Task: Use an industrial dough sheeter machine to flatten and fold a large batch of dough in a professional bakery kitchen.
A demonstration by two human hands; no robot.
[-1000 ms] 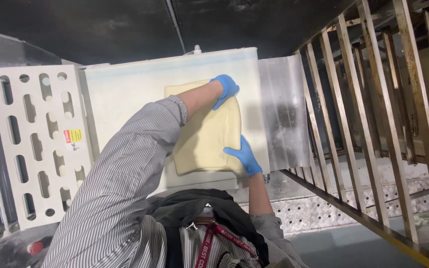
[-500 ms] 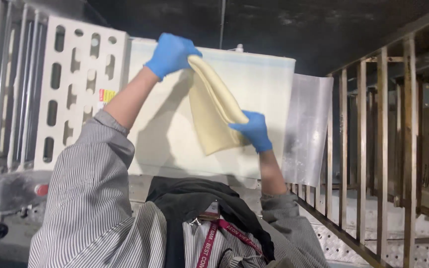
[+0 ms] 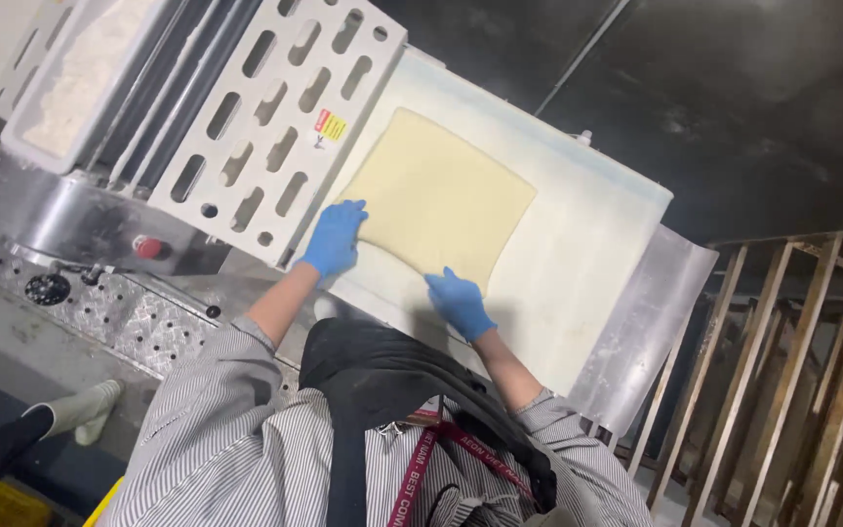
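Your left hand (image 3: 334, 237) and right hand (image 3: 460, 302), both gloved blue, lie open and flat on the near edge of the dough sheet (image 3: 438, 195), spread on the white belt (image 3: 578, 263). It looks soft, limp, tearable: support it broadly from underneath.

White conveyor belt (image 3: 578, 254) runs across the centre of the frame, and lying flat on it, upper middle, is one pale yellow square dough sheet (image 3: 436, 195).
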